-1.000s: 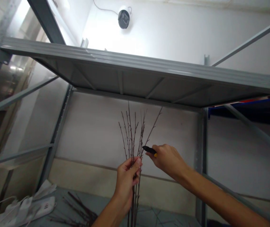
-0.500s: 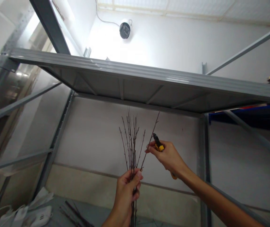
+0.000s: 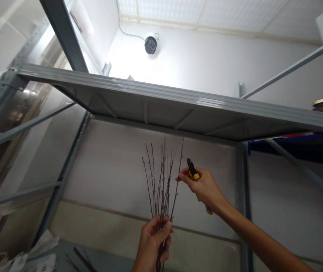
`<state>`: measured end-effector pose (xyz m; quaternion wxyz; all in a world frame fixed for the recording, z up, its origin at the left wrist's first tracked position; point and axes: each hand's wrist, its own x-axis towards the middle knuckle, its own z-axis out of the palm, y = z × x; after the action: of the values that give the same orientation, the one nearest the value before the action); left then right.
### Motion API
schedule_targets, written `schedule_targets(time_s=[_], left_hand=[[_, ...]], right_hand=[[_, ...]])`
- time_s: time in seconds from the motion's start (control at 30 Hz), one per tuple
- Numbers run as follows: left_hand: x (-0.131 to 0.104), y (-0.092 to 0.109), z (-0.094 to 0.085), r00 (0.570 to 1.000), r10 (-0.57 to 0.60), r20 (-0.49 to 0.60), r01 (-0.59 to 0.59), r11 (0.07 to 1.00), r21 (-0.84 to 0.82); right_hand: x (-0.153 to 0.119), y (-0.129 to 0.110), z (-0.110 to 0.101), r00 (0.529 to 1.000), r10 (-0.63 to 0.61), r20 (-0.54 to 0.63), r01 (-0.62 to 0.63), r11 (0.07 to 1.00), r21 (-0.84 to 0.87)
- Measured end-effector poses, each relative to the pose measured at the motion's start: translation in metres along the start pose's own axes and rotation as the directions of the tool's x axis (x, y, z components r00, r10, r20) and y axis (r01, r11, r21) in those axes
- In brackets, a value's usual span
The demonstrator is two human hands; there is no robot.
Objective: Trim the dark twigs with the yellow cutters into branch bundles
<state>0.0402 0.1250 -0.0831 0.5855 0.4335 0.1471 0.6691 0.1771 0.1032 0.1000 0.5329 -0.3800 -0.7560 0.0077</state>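
Note:
My left hand (image 3: 153,240) is closed round a bundle of thin, dark budded twigs (image 3: 162,190), which fan out upward above the fist. To its right, my right hand (image 3: 205,185) pinches a single long twig (image 3: 181,158) between thumb and fingertips. That twig stands nearly upright, and its lower end meets the bundle at my left thumb. Also tucked in my right hand are black-and-yellow pruning shears (image 3: 191,166), their dark jaws pointing up and a yellow handle end showing below the palm. The bundle's lower stems run out of view at the bottom.
A grey metal shelf (image 3: 173,96) spans overhead, with uprights (image 3: 245,189) at either side. More twigs (image 3: 83,258) lie on the grey surface at the lower left, near a white power strip (image 3: 46,262). A dark camera (image 3: 150,45) hangs on the back wall.
The single twig has turned more upright and come closer to the bundle. Several bundled twigs have shifted and fanned differently. My left hand sits slightly lower in view; the shears stay in my right hand.

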Motion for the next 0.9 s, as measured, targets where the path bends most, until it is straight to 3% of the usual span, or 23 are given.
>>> schedule_targets(time_s=[0.23,0.9], left_hand=[[-0.003,0.019,0.017,0.991,0.058,0.119,-0.061,0.998,0.028],[-0.005,0.024,0.018,0.996,0.039,0.083,-0.037,0.999,-0.026]], right_hand=[[-0.001,-0.003,0.004,1.000,-0.023,0.016,0.024,0.999,-0.048],[0.000,-0.005,0.005,0.997,-0.070,0.037,0.074,0.991,-0.114]])
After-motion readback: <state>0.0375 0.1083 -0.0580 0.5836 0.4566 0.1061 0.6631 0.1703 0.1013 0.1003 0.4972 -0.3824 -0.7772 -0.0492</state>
